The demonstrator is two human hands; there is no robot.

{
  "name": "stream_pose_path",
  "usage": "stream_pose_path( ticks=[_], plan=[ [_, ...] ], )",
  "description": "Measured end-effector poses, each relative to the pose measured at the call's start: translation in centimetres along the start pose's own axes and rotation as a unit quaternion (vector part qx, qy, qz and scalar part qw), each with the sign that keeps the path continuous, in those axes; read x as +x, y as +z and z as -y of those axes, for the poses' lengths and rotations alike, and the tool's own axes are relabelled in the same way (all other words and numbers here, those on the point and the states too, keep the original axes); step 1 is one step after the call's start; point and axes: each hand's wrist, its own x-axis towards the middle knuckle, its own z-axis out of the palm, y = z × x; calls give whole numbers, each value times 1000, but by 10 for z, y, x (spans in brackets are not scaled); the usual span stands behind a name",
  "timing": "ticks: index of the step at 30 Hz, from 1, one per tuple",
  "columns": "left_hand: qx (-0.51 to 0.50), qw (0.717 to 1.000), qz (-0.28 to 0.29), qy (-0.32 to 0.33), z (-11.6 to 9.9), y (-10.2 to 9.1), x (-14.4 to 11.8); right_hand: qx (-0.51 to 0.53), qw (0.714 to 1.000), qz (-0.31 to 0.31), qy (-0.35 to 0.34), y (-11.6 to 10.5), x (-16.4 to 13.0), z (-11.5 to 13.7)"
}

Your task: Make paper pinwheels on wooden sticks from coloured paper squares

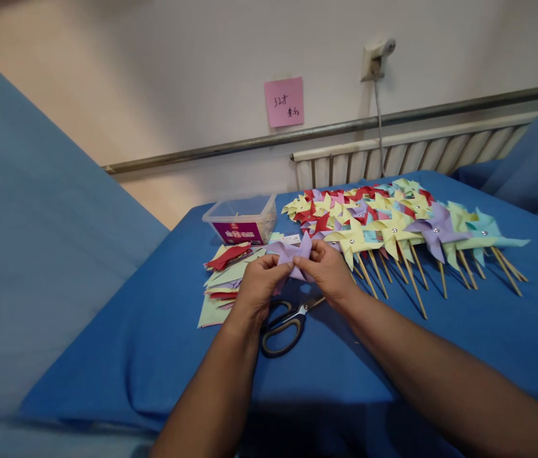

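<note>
Between my two hands is a purple paper pinwheel [300, 250], its blades partly folded in. My left hand [260, 280] pinches its left side with thumb and fingers. On the other side my right hand [329, 270] is closed on the paper, thumb near the middle. Just below lies a pair of scissors [284, 337] with dark handles, blades pointing right. A stack of coloured paper pieces [224, 280] rests beside my left hand. My fingers hide the pinwheel's centre, and no stick on it can be made out.
Many finished pinwheels [393, 229] on wooden sticks lie in a heap at the right. A clear plastic box [240, 219] with a purple label stands behind the paper stack. Everything sits on a blue cloth-covered table [164, 331]. A radiator [416, 152] runs along the wall, and a blue curtain [35, 210] hangs left.
</note>
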Motion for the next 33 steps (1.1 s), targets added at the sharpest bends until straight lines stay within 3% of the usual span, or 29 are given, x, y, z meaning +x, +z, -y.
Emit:
stream_pose_path(
  ticks=[7, 11, 15, 19, 21, 24, 27, 30, 33],
  plan=[
    [-2, 1000, -17, 15, 1, 1, 1, -114, 990, -15, -77, -1, 3, -7],
    [-6, 999, -38, 14, 1, 1, 1, -122, 988, 6, -92, -3, 4, -4],
    [-92, 992, -76, 33, -2, -2, 5, -81, 991, -10, -102, -8, 8, 1],
    [-192, 973, -119, 56, -7, -6, 9, -191, 974, -34, -114, -16, 13, -7],
    [-218, 965, -129, 66, -7, -8, 10, -305, 945, -16, -120, -19, 14, -15],
    [-237, 959, -132, 79, -6, -8, 11, -498, 857, 27, -127, -19, 14, -23],
    [-245, 957, -132, 77, -4, -7, 12, -604, 786, 74, -110, -15, 12, -26],
    [-245, 958, -129, 70, -3, -6, 12, -656, 745, 92, -87, -11, 9, -24],
    [-242, 960, -127, 64, -3, -5, 10, -680, 724, 85, -80, -9, 7, -22]
  ],
)
